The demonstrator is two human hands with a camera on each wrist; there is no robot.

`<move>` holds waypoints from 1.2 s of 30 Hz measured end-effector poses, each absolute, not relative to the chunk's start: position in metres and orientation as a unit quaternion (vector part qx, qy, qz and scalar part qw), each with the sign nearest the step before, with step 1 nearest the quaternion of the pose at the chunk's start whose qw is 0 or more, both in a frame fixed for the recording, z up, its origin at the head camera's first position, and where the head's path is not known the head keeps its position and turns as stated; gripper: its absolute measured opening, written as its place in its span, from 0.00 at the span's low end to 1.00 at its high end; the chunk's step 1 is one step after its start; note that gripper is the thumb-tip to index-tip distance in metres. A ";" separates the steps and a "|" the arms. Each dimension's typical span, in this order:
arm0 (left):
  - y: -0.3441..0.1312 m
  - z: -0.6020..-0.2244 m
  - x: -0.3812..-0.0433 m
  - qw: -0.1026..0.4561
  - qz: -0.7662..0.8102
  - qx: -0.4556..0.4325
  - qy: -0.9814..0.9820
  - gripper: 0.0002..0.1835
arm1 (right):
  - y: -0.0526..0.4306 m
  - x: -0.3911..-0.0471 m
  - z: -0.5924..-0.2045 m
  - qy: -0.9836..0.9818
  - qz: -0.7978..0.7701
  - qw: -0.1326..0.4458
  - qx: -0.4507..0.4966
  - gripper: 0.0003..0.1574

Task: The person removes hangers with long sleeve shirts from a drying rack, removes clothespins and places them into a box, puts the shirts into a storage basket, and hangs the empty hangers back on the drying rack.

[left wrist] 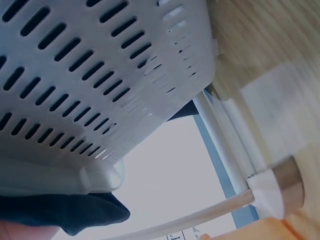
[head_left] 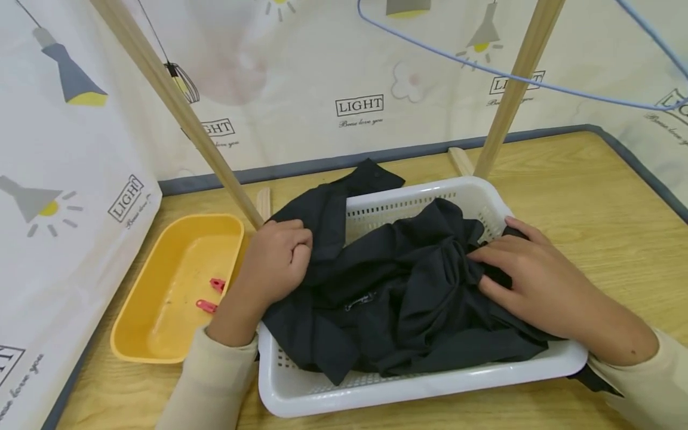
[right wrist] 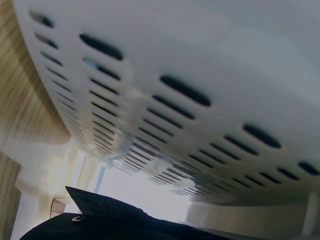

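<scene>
A black garment (head_left: 387, 269) lies bunched in a white plastic basket (head_left: 419, 382), with a small white logo showing among its folds. Part of the cloth hangs over the far left rim and ends in a pointed corner. My left hand (head_left: 279, 257) grips the cloth at the basket's left rim, fingers curled. In the left wrist view, dark cloth (left wrist: 65, 212) shows beside the basket's slotted wall (left wrist: 75, 65). At the right side, my right hand (head_left: 537, 286) holds the garment between thumb and fingers. The right wrist view shows the slotted wall (right wrist: 150, 125) and black cloth (right wrist: 115, 220).
A yellow tray (head_left: 177, 257) with red clips (head_left: 206, 306) stands left of the basket. Two wooden poles (head_left: 199, 131) rise behind it from the wooden table (head_left: 607, 227). A blue cord (head_left: 457, 60) hangs at the upper right before a printed backdrop.
</scene>
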State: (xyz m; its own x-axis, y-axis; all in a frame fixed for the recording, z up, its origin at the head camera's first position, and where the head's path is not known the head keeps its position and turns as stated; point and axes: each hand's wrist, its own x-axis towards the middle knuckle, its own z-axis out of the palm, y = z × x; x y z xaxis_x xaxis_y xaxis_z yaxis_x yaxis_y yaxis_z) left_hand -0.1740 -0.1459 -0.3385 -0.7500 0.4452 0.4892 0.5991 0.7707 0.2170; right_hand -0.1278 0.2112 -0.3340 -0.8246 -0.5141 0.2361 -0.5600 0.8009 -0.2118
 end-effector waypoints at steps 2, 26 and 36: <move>-0.146 -0.338 -0.173 0.209 -0.197 -0.283 -0.915 0.18 | 0.212 -0.127 -0.334 -0.945 0.138 0.084 0.284 0.17; -0.145 -0.339 -0.174 0.222 -0.219 -0.301 -0.901 0.19 | 0.212 -0.129 -0.334 -0.942 0.145 0.088 0.290 0.17; -0.144 -0.339 -0.177 0.212 -0.241 -0.273 -0.907 0.22 | 0.213 -0.129 -0.334 -0.942 0.150 0.088 0.288 0.16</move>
